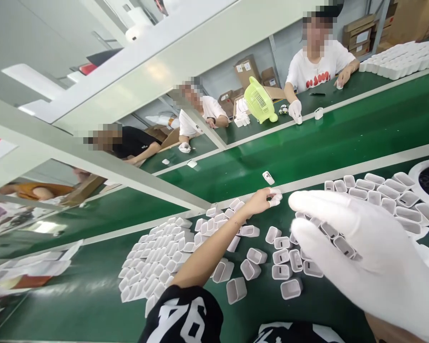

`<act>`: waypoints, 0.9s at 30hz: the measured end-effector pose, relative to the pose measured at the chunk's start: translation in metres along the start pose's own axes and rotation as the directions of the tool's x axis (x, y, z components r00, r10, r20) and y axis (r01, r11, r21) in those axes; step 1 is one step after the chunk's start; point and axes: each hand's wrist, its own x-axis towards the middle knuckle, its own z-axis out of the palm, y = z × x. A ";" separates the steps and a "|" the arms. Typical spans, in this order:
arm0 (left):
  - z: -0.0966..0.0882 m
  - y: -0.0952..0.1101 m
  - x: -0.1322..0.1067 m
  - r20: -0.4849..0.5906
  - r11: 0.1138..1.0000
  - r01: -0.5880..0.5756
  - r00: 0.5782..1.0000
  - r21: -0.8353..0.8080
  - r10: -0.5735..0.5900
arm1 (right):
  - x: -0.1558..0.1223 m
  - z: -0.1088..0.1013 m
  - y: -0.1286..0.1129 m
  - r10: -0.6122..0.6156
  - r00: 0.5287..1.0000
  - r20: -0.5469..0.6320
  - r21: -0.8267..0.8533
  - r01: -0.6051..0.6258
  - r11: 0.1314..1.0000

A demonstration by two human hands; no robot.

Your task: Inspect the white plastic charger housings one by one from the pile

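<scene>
A: Right hand?
B: Right hand (364, 257) is nearest the camera, near side of the belt (325, 138). Gloved white, fingers straight and together, thumb well apart, so part-way open. Nothing visible in the gap.
A: White cases?
B: White cases (281, 272) sit on the table (103, 286), near side of the belt, many open end up, some tipped. Packed block (157, 257) of them beside the belt too, plus a round tub (414, 178) with a white rim and black inside.
A: Left hand?
B: Left hand (262, 201) is by the belt's near rim. White-covered fingertips (277, 196), fingers curled toward thumb. Can't tell if it holds anything.
A: On the belt?
B: White piece (268, 177) with a dark mark, just beyond that hand, apart from it.
A: Past it?
B: Across the belt: yellow-green basket (260, 102), co-worker in a white shirt (316, 71) with gloved fingers at a small white part, and white stack (407, 59).
</scene>
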 end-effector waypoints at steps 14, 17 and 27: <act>-0.006 0.111 -0.026 0.178 0.548 0.410 0.887 -0.729 -0.427 | 0.010 0.053 0.010 0.081 0.979 0.186 -0.136 -0.055 0.989; -0.004 0.104 -0.031 0.196 0.418 0.419 0.855 -0.806 -0.480 | 0.013 0.060 0.004 0.120 0.952 0.282 -0.126 -0.088 0.988; -0.004 0.089 -0.046 0.002 0.557 0.326 0.865 -0.764 -0.502 | 0.012 0.081 -0.001 0.110 0.975 0.191 -0.268 -0.056 0.962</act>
